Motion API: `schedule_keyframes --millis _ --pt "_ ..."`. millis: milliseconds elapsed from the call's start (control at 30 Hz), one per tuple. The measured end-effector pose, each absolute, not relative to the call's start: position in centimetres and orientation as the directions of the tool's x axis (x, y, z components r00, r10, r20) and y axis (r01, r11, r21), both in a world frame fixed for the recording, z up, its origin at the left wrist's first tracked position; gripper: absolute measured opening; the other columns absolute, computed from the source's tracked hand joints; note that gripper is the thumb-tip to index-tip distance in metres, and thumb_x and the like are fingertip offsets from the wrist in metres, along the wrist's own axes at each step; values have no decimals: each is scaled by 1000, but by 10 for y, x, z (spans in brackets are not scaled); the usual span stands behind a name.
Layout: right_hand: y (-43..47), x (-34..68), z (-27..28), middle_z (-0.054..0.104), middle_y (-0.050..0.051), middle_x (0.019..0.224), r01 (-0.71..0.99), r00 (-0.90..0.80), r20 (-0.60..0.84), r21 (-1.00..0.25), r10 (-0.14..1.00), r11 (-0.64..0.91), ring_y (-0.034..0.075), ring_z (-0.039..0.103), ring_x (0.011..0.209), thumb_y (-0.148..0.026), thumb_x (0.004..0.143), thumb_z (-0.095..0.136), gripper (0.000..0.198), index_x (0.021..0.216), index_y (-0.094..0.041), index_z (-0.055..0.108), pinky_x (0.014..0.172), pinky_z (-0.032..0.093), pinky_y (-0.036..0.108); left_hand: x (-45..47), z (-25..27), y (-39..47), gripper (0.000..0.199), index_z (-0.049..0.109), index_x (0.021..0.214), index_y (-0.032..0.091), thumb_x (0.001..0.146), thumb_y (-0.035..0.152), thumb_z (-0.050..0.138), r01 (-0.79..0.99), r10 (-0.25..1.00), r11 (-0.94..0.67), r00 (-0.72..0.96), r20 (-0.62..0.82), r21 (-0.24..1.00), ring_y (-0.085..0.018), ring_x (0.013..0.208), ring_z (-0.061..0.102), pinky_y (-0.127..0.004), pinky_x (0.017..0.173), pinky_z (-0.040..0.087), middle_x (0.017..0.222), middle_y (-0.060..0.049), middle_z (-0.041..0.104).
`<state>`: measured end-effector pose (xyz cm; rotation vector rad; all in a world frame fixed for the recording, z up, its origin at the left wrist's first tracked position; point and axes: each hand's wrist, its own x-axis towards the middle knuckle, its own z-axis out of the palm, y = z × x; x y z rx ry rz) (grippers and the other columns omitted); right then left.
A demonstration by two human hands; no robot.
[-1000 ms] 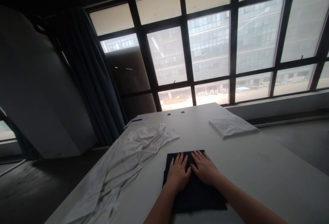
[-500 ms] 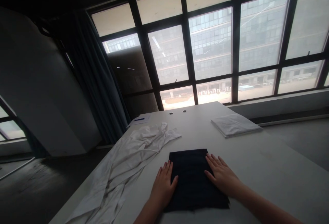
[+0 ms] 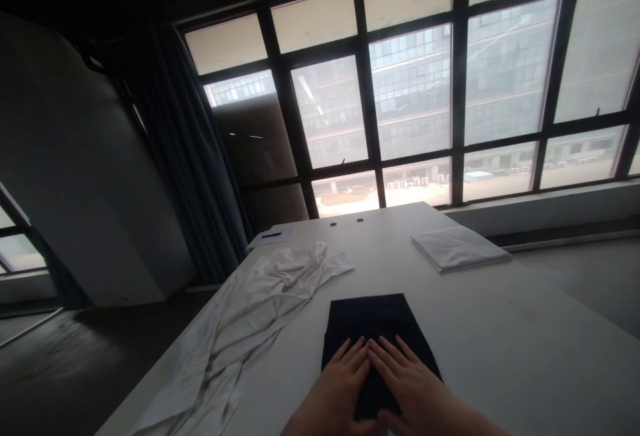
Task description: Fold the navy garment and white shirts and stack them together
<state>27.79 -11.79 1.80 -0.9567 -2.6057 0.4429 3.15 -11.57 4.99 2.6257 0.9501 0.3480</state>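
Left hand [image 3: 339, 383]: seen bare, with slim, tapering fingers [image 3: 353, 352] and rounded tips | Right hand [image 3: 413, 383]: likewise uncovered, matched in shape and build | Right forearm [image 3: 467, 417]: bared where shown, cropped by the lower edge | Finer detail: lost to blur

Left hand [image 3: 340, 380] and right hand [image 3: 411, 380] drew together.

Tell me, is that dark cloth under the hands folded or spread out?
Folded, it seems: the dark cloth lies in a flat, straight-edged block under the left hand and right hand.
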Motion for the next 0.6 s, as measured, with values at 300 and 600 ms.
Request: schedule_keyframes --millis 300,600 --pt "-103 285 16 25 7 166 570 -689 181 -462 702 679 33 22 153 -44 86 66 89 162 -27 22 127 14 55 34 41 -106 96 35 156 33 76 69 75 633 729 -651 675 114 419 -31 151 31 -55 127 19 163 -4 35" --pt "-88 289 20 27 5 166 616 -651 148 -471 745 632 30 21 154 -58 93 57 76 159 -27 33 127 13 52 30 19 -88 77 50 147 35 78 48 83 711 786 -613 596 167 344 -30 146 41 -56 123 28 157 -5 45"
